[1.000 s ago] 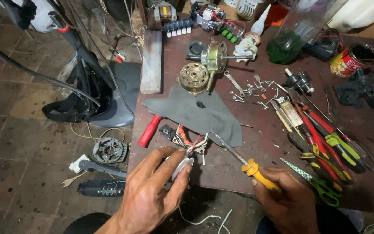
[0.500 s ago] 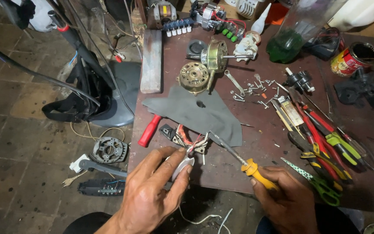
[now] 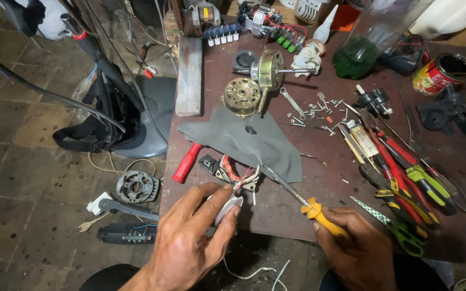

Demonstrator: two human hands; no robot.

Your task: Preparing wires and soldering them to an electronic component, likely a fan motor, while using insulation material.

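The left hand (image 3: 190,242) pinches a small white plastic part (image 3: 227,207) at the table edge, the right hand (image 3: 360,248) grips a yellow-handled screwdriver (image 3: 297,195), and a clear plastic bottle (image 3: 370,37) holding green liquid stands far beyond.

The grey cloth (image 3: 244,141) hides part of the red-handled tool (image 3: 186,163). The clear bottle (image 3: 371,37) is cut off at the far edge. The left hand (image 3: 190,242) covers most of the small white part (image 3: 230,207).
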